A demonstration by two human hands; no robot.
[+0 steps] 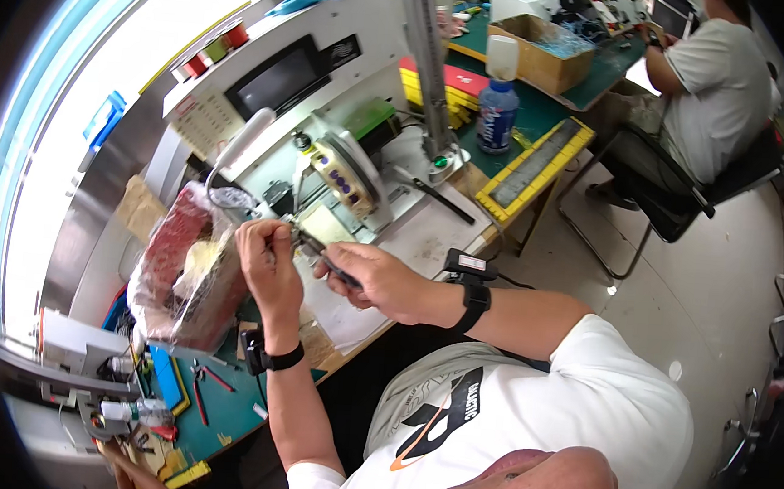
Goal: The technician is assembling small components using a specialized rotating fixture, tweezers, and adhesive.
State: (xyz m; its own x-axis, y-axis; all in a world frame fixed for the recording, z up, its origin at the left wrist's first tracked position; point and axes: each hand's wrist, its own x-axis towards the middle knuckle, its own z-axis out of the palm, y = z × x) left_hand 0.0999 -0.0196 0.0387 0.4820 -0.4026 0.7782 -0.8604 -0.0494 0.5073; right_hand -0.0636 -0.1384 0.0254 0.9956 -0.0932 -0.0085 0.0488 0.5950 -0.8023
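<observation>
My right hand (373, 278) is closed round a slim, dark-handled hand tool (346, 279), whose exact kind I cannot make out. The tool points up and left, toward the fingertips of my left hand (266, 258). Those fingers are pinched together close to the tool's tip. Whatever they hold is too small to name. Both hands are raised in front of a white bench machine (347, 173) with a dark screen (278, 80) and a purple-dotted round part. A white-shaded lamp (247, 139) on a bent neck hangs just beyond my left hand.
A plastic-wrapped box (165, 269) stands left of my left hand. A black bar (445, 201) lies on the white worktop (425, 233). Right are a blue bottle (497, 116) and a yellow-edged tray (535, 168). Red-handled pliers (199, 399) lie lower left. Another person (716, 95) sits far right.
</observation>
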